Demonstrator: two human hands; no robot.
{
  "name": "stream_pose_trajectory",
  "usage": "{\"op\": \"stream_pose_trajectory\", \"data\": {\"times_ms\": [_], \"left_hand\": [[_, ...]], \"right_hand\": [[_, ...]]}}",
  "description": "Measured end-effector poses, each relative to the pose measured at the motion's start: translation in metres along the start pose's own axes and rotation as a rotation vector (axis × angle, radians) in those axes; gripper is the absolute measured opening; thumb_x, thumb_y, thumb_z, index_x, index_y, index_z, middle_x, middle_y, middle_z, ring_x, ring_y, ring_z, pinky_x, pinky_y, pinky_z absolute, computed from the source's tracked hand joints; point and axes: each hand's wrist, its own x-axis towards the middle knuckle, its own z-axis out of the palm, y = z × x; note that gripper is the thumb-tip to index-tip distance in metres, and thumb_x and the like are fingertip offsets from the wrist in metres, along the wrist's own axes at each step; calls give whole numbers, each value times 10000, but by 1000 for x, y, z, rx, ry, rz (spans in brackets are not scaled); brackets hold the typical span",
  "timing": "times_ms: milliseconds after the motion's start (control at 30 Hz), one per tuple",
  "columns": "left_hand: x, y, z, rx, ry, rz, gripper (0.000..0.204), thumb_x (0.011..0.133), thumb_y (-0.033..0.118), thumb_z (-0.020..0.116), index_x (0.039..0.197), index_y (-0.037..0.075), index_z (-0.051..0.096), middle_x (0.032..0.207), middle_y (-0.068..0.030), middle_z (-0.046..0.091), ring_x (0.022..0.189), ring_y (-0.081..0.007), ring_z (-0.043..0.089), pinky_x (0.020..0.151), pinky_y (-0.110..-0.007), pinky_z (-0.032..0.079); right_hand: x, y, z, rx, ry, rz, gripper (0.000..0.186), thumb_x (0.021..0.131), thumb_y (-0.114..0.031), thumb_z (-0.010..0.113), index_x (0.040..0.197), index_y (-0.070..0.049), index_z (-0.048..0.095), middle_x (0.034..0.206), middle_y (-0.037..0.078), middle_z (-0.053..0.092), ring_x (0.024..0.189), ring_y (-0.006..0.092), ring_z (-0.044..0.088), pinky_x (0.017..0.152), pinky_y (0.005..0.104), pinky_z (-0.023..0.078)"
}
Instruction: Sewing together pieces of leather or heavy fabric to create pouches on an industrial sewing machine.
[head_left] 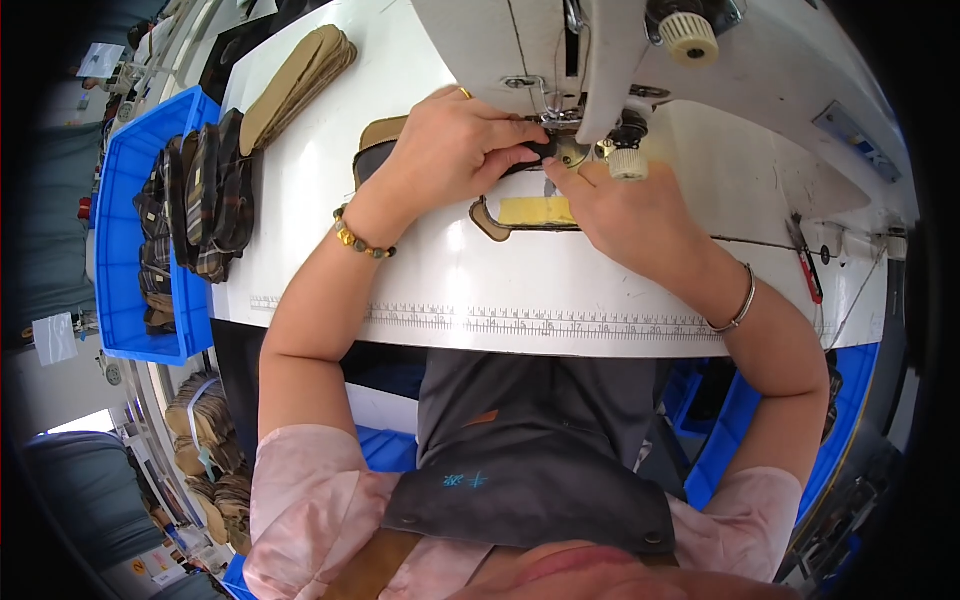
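Note:
My left hand (450, 145) pinches the edge of a black fabric piece (375, 162) with its thumb and fingers, just left of the needle area of a sewing machine (600, 60). Part of that piece, with a tan panel at its far edge, lies under my left wrist. From the other side, my right hand (635, 210) brings its fingertips together at the same black fabric beside the presser foot (565, 125); some of its fingers are hidden behind a machine knob. Below the needle, a tan-edged strip (490, 222) runs under my right hand, next to a yellow strip (535, 211).
A stack of tan cut pieces (298, 88) lies at the table's far left. Plaid fabric pieces (215, 195) overhang a blue bin (108, 290) there. A red-handled tool (808, 275) rests at the right. A printed ruler (480, 322) follows the table's front edge.

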Motion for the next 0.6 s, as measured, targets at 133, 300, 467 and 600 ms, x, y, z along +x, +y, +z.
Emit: {"op": "stream_pose_trajectory", "data": {"times_ms": [133,300,467,600], "left_hand": [[-2,-7,6,-76,45,21,174,812,204,768,978,162,796,906,-10,754,817,-205,691,672,-302,543],[-2,-8,8,-173,47,-40,151,830,171,756,973,148,798,919,-30,758,739,-227,694,665,-309,544],[-4,-12,14,-254,57,-84,146,834,181,762,967,130,795,899,-44,753,718,-229,688,660,-308,545],[-7,-15,16,-298,105,-132,146,823,172,779,951,100,791,857,-70,742,689,-239,676,649,-316,539]], "right_hand": [[1,-2,-3,2,-26,2,265,828,-90,637,1070,-26,724,656,62,657,564,204,653,499,337,490],[1,-3,-3,32,19,2,268,828,-82,634,1074,-27,725,678,49,663,564,202,648,497,334,485],[1,-3,-1,51,7,9,293,837,-81,633,1114,-26,712,653,45,650,541,206,634,488,340,477],[0,-2,0,23,1,-1,316,838,-90,631,1139,-28,705,621,47,634,524,207,626,481,345,472]]}}
